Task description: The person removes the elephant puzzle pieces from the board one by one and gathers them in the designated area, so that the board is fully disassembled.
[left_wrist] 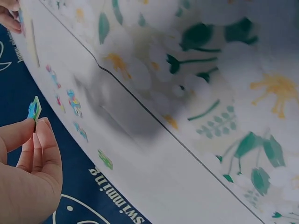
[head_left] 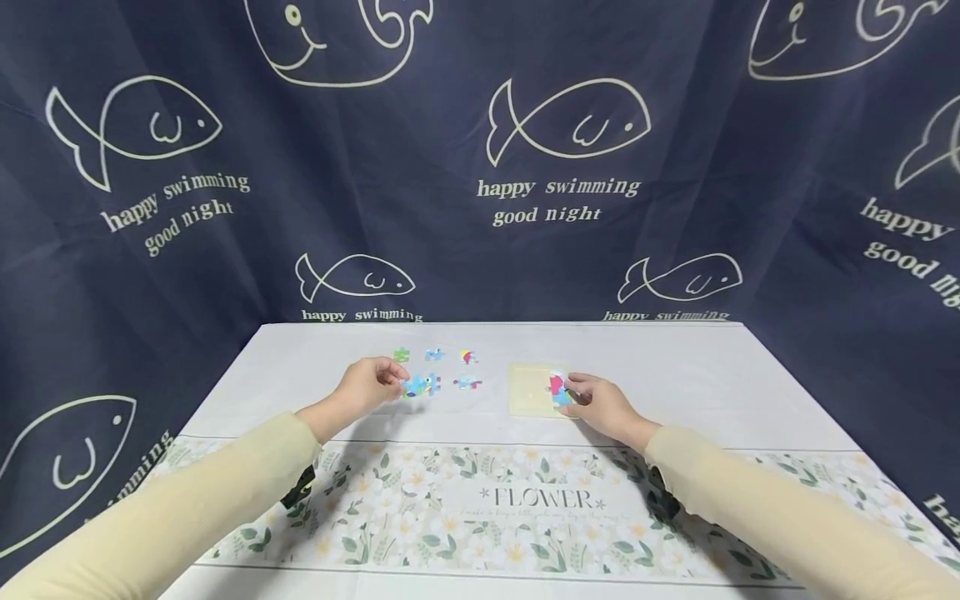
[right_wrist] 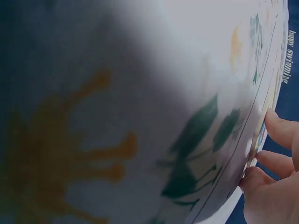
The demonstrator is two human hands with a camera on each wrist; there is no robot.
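Note:
My left hand (head_left: 372,382) pinches a small blue and green jigsaw piece (left_wrist: 34,108) between thumb and fingertips, raised off the table. Close to that hand on the table lies a blue jigsaw piece with a yellow spot (head_left: 431,384). Around it are a green piece (head_left: 402,355), a light blue piece (head_left: 435,354), a red and yellow piece (head_left: 468,357) and a blue and pink piece (head_left: 468,383). My right hand (head_left: 603,407) rests its fairly straight fingers at the right side of a pale puzzle tray (head_left: 528,392), beside joined pink and blue pieces (head_left: 557,390) in it.
A white tablecloth (head_left: 660,358) covers the table, with a floral band (head_left: 405,508) along the near side. Dark blue curtain (head_left: 450,167) with fish drawings hangs behind and at both sides of the table.

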